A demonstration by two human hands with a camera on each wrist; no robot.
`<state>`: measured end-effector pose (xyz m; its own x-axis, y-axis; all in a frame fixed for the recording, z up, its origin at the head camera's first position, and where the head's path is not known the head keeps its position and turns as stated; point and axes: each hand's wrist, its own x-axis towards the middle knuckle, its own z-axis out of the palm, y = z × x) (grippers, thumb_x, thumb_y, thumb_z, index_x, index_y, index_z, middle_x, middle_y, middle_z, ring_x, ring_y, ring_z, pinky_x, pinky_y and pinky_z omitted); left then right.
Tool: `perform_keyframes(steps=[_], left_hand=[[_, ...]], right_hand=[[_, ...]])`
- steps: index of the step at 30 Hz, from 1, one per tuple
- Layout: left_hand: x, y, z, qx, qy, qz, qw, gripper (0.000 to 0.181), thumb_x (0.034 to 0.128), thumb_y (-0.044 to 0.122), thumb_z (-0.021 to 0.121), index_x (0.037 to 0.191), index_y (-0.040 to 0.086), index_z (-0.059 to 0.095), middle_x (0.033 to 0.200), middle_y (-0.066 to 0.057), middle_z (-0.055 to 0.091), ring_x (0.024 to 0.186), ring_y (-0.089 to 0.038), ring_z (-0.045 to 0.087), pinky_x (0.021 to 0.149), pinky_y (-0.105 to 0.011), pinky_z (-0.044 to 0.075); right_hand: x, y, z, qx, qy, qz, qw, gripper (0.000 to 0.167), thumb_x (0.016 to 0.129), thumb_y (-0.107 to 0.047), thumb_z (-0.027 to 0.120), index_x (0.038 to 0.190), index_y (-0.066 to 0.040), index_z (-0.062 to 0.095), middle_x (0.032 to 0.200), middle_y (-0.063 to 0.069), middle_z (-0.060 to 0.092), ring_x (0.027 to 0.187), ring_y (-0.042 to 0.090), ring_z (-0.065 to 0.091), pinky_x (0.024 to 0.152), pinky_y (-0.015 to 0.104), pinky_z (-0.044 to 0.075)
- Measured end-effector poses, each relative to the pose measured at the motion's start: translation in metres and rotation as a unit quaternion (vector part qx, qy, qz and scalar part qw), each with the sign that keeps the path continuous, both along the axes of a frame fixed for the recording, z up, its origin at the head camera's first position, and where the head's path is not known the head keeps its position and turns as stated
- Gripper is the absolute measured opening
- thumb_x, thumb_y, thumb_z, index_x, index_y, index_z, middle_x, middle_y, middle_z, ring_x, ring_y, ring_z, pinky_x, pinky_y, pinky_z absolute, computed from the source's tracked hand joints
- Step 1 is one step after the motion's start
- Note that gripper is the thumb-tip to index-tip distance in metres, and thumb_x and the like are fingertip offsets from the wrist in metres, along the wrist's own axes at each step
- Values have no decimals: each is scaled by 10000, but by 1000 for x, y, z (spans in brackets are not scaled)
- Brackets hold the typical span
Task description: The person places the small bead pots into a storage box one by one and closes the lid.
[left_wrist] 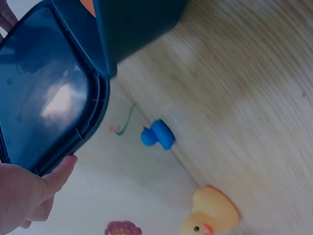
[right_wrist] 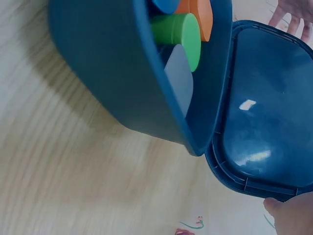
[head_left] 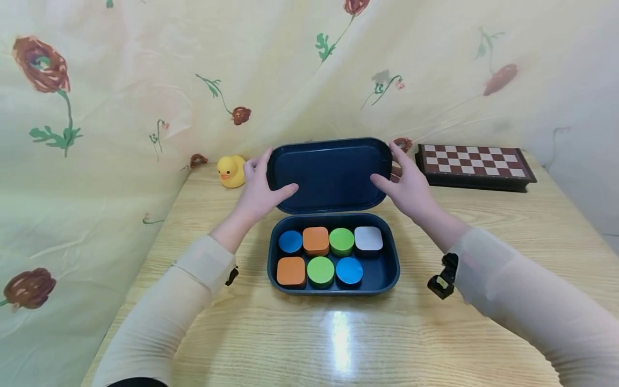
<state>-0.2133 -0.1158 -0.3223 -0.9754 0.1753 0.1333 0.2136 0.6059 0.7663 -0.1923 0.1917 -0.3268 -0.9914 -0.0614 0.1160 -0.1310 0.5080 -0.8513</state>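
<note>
A dark blue lid [head_left: 333, 174] stands tilted up behind a dark blue box [head_left: 378, 273], its inner side facing me. My left hand [head_left: 261, 188] grips the lid's left end, thumb on the near face. At the right end my right hand [head_left: 408, 188] holds it the same way, fingers partly hidden behind. Inside the box sit two rows of small lidded pieces: a blue round one [head_left: 290, 241], an orange square one [head_left: 316, 239], a green round one [head_left: 342, 241] and a white square one [head_left: 368, 237] at the back; orange, green and blue ones in front.
A yellow rubber duck [head_left: 232, 171] stands left of the lid. To the right lies a checkered board case [head_left: 476, 165]. The left wrist view also reveals a small blue figure [left_wrist: 159, 135] by the wall. A flowered cloth [head_left: 290, 70] hangs behind the wooden table [head_left: 271, 338].
</note>
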Motion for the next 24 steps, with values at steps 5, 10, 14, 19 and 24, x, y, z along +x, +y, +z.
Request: perform_keyframes(steps=[5,10,14,19,24], left_hand=[[9,5,-2,42,128,3,9999,891,817,386,702,1507,225,163,1411,-136,115,1254,-305,256,988,-495,332],[17,4,-7,235,302,-116,9992,847,823,312,711,1493,217,201,1383,-137,143,1236,-293,260,978,-487,335],[23,3,-12,337,493,-361,9976,818,832,272,706,1477,170,213,1406,-163,160,1228,-300,279,977,-490,335],[27,3,-17,375,610,-562,9958,795,849,268,688,1474,161,208,1458,-154,168,1288,-294,263,1031,-518,284],[31,2,-19,442,731,-601,9945,764,859,279,676,1475,206,231,1442,-138,204,1271,-279,283,1024,-529,285]], right_hand=[[7,4,-4,-200,63,151,9997,772,924,-306,590,1521,-232,107,1507,153,178,1306,401,332,1004,497,353],[13,7,-10,-414,215,311,9984,741,932,-253,585,1518,-172,138,1495,161,180,1306,397,331,1019,501,330],[19,9,-14,-568,376,260,9973,673,947,-247,556,1507,-172,191,1497,145,225,1311,371,338,1024,508,318],[28,9,-18,-601,315,110,9976,642,959,-325,503,1510,-209,194,1486,159,286,1314,359,338,1003,528,336],[33,10,-19,-544,213,133,9982,624,962,-371,479,1508,-229,212,1471,169,307,1309,359,340,995,539,342]])
